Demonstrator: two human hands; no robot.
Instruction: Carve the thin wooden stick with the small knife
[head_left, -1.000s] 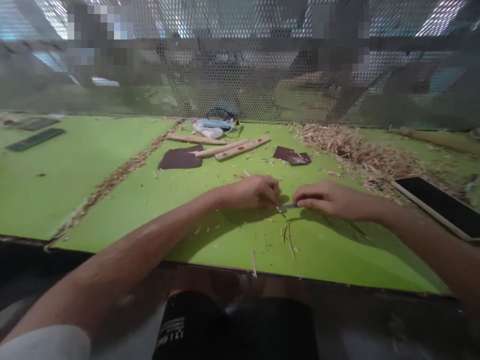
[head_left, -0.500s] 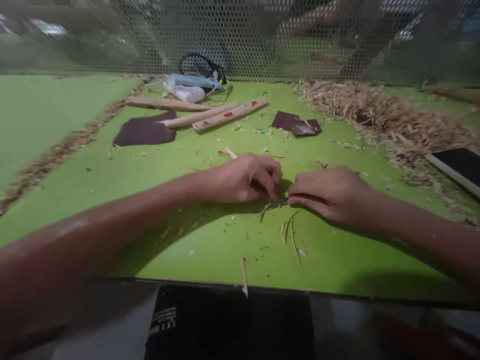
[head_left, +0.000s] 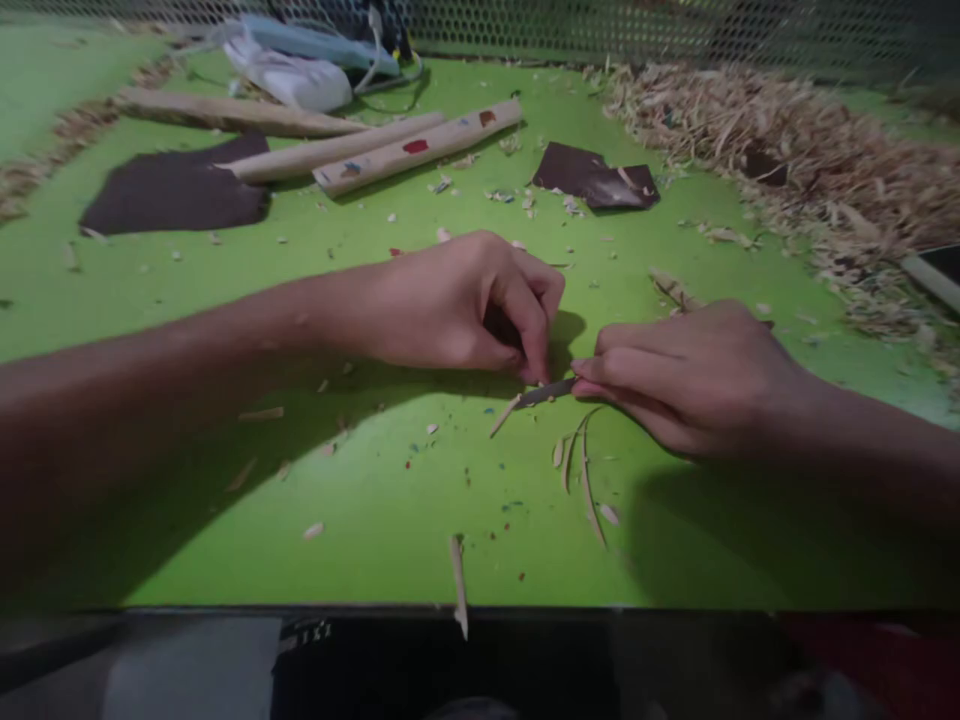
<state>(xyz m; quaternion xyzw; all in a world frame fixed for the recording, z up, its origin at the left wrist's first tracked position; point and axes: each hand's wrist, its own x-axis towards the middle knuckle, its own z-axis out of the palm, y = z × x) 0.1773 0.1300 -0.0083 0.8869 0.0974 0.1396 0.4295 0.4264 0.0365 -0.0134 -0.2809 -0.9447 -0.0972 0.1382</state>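
Note:
My right hand (head_left: 690,385) pinches a narrow dark blade (head_left: 546,394) between thumb and fingers. The blade lies low over the green tabletop (head_left: 360,500) and points left. My left hand (head_left: 465,310) is closed in a pinch, its fingertips right at the blade's far end; what they hold, if anything, is hidden. Against the tip of the blade rests a thin wood sliver (head_left: 505,416). Several curved shavings (head_left: 586,480) lie on the table just below my right hand.
Pale wooden sticks (head_left: 420,148) and a dark brown sheet (head_left: 180,190) lie at the back left, near a white object with a cable (head_left: 300,80). More brown pieces (head_left: 592,178) are behind my hands. A shavings heap (head_left: 810,150) spreads back right, beside a dark flat device (head_left: 941,272).
The view has tipped down and come closer to the table. My hands remain close together; more of the blade shows between them now, with the sliver at its tip.

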